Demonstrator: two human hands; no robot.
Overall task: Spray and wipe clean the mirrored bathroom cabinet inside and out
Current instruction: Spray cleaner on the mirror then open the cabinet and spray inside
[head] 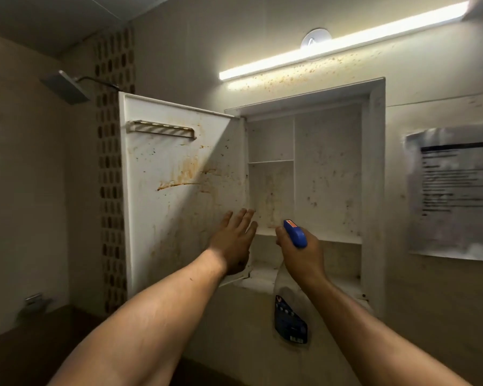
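Head view: the cabinet (326, 168) sits recessed in the wall at frame centre, with its door (179, 190) swung open to 9 o'clock and the stained inner face showing. The mirror side is turned away, out of sight.

The right hand (301, 254) grips the spray bottle (290, 310) by the neck, nozzle aimed into the lower-left compartment. The left hand (234, 240) is spread flat, fingers straight, at the door's hinge edge; whether it touches cannot be confirmed.

Procedure, as judged:
- Brace the door before triggering.
- Spray from the top shelf down so that runoff crosses unwiped areas.
- Cover the corners and the door rack (161, 129).

Surfaces are white with rust-brown streaks and specks. A light bar (340, 41) runs at 12 o'clock, a shower head (64, 87) is at 10 o'clock, and a paper notice (455, 193) is at 3 o'clock.
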